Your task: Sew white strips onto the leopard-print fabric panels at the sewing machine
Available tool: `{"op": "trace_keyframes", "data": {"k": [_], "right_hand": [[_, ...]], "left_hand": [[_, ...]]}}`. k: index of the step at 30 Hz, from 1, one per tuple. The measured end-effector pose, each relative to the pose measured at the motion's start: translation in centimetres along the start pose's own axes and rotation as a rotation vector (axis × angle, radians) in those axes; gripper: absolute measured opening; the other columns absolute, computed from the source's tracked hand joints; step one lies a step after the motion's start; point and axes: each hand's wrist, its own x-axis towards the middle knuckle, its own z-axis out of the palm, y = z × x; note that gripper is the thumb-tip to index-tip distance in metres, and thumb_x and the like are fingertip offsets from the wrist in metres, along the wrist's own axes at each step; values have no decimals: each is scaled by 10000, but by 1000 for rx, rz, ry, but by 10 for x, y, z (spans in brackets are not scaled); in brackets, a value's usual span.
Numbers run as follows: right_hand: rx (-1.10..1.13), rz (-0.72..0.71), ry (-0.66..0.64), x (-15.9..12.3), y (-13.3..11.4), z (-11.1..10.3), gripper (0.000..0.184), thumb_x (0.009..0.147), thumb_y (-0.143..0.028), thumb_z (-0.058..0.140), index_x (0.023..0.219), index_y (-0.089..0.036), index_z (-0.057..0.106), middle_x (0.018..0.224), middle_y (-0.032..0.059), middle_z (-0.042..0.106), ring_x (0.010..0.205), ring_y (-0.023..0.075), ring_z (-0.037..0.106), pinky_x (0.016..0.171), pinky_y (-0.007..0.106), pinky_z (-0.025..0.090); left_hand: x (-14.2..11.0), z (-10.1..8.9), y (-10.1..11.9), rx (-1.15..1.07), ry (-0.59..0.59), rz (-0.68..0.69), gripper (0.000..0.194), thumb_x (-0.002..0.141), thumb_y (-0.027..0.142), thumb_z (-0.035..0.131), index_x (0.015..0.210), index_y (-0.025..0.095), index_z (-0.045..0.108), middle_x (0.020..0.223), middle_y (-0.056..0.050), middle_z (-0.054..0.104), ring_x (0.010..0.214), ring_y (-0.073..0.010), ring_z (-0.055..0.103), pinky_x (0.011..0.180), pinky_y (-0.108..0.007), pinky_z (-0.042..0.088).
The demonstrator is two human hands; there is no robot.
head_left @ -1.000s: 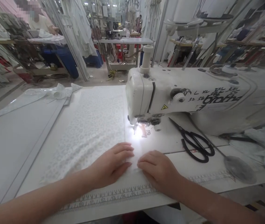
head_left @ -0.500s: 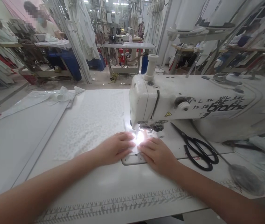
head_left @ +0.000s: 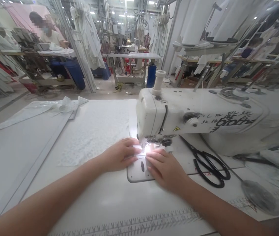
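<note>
A white sewing machine (head_left: 151,114) stands before me, its lamp glaring around the needle. Pale patterned fabric (head_left: 97,131) lies flat left of the machine head and reaches in under the needle area. My left hand (head_left: 122,154) rests on the fabric's near edge, palm down, with fingers stretched toward the needle. On the other side, my right hand (head_left: 167,165) lies flat with its fingertips beside the presser foot, touching the cloth there. The glare hides the exact stitching spot. A metal plate (head_left: 136,172) shows between the hands, in front of the fabric edge.
Black-handled scissors (head_left: 210,165) lie right of my right hand. Farther right are a round, flat dark object (head_left: 261,196) and crumpled cloth (head_left: 274,159). A ruler strip (head_left: 149,223) runs along the near edge. A white board (head_left: 28,144) lies left; a person (head_left: 49,36) works beyond.
The fabric's near edge has moved away from me toward the needle, baring more of the metal plate. Both hands stay beside the needle. The camera view has tilted slightly up.
</note>
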Motion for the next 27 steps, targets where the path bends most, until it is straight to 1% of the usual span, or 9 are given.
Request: {"op": "trace_keyframes", "data": {"k": [9,15,20,27], "right_hand": [[-7,11,-39,-2,0,0,281,866,-194,483,1122,-109,563,1105,98,635,971,265,544,819,458,463],[-21,18,-49,-2,0,0,324,853,-209,503,1160,-113,542,1129,114,620,999,271,540,834,469,458],[-18,17,-47,-2,1,-1,334,864,-226,489,1184,-143,531,1142,109,618,996,273,545,836,474,453],[-24,5,-63,-3,1,-2,335,866,-227,484,1179,-117,532,1151,115,613,1017,281,532,840,470,446]], "left_hand": [[-1,0,-1,-11,-4,30,278,870,299,491,1120,235,594,1114,-83,568,1073,-218,489,923,-391,412],[0,-1,-1,12,-3,18,283,860,287,496,1120,232,593,1083,-84,575,1067,-229,491,914,-395,415],[0,-1,-1,17,-14,16,280,859,286,493,1116,233,593,1087,-84,575,1066,-230,490,921,-399,410],[1,-2,-4,26,-12,8,288,863,298,492,1127,232,587,1102,-80,572,1089,-232,475,942,-402,394]]}}
